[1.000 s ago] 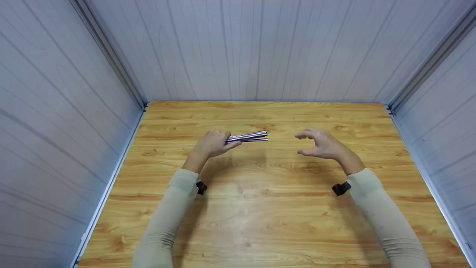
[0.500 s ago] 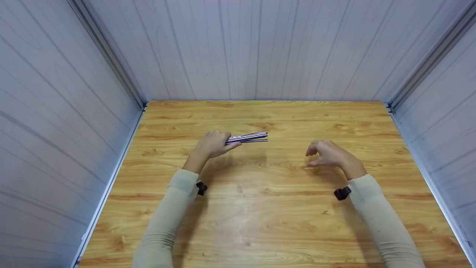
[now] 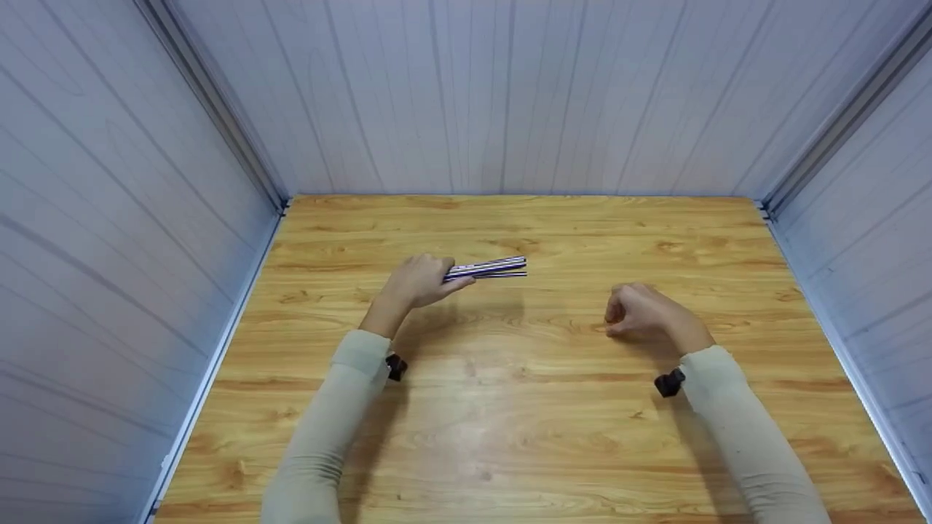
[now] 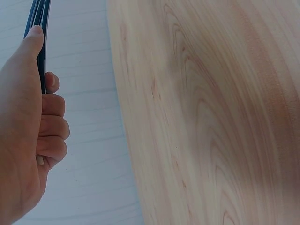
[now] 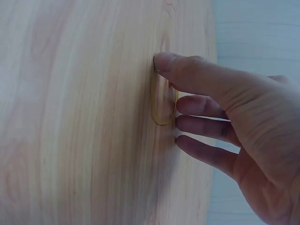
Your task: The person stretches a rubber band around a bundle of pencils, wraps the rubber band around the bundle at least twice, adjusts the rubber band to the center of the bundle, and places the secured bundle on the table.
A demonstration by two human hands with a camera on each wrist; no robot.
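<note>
In the head view my left hand [image 3: 421, 282] grips a bundle of slim pencils [image 3: 501, 267], striped dark blue and white, over the back middle of the table. Their free ends point right and fan out slightly. The left wrist view shows the thumb lying along the pencils [image 4: 39, 16], the other fingers curled round them. My right hand [image 3: 642, 311] is down at the tabletop, to the right. In the right wrist view a thin yellowish rubber band [image 5: 161, 123] lies on the wood; the thumb pinches its upper end, the index finger mostly hidden behind the thumb.
The wooden table [image 3: 480, 407] is bounded by a pale panelled wall [image 3: 473, 102] at the back. Similar panels stand on the left [image 3: 109, 255] and right [image 3: 866, 196]. A small black camera sits on each wrist.
The right hand has come down and towards me to the rubber band, its thumb and fingers closing together. The left hand stays in place with the pencils.
</note>
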